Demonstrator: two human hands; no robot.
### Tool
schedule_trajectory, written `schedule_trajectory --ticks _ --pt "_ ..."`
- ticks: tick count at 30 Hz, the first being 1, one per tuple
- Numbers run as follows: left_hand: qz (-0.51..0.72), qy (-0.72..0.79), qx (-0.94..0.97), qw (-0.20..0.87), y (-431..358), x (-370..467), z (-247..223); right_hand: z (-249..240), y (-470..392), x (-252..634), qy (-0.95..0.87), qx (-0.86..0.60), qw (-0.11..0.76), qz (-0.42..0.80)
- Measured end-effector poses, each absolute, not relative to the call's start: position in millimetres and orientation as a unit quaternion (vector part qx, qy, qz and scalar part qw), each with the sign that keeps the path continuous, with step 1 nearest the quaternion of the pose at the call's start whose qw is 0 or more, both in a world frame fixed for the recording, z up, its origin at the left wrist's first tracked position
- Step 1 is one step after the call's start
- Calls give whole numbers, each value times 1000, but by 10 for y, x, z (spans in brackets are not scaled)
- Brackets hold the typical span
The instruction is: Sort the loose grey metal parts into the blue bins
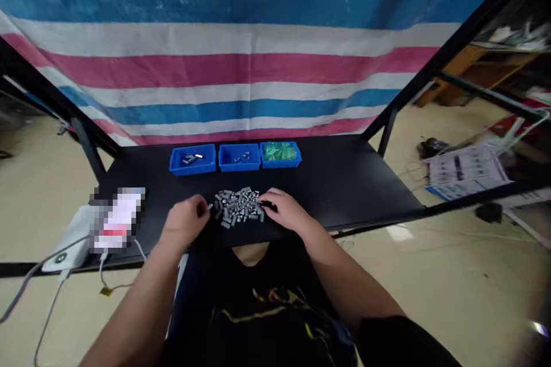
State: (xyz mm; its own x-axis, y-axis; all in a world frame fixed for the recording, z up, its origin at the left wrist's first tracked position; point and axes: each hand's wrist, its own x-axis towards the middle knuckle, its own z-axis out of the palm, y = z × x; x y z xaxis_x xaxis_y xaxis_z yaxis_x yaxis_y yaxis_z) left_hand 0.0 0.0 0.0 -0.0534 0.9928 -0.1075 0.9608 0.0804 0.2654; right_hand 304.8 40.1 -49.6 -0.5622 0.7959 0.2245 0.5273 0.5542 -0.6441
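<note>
A pile of small grey and silvery metal pieces (239,206) lies on the black table (344,183) between my hands. At the pile's left side, my left hand (187,219) pinches a small metal piece (209,206) between thumb and fingertips. My right hand (284,209) touches the right edge of the pile with its fingers bent; whether it grips a piece is too small to tell. Behind the pile stand three blue bins in a row: the left bin (192,170) holds a few metal cylinders, the middle bin (239,166) some small bits, the right bin (280,164) green plastic-looking material.
A blurred-out phone (118,218) and a white box (71,241) with cables are at the table's left end. A striped cloth (249,69) hangs behind the table between black frame posts. Papers (467,169) lie beyond the right side.
</note>
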Motion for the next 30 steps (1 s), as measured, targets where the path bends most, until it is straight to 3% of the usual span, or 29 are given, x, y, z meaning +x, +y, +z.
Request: schedule_trajectory --ticks 8,18,23,25,27,30 --pt "183 758 623 -52 652 -101 511 -481 490 3015 -849 -402 243 241" --pt "197 713 658 140 38 11 18 -234 847 3037 -871 -390 153 255" --pt "246 679 677 141 -179 62 -250 20 1041 2829 -793 -437 386 177" --pt "270 663 688 120 -230 42 -321 81 1006 2800 -763 -459 429 153" --pt "283 646 701 108 -266 13 -377 91 899 2818 -785 -452 387 172" --pt "285 625 720 96 -293 -12 -446 18 677 2878 -848 -407 241 241"
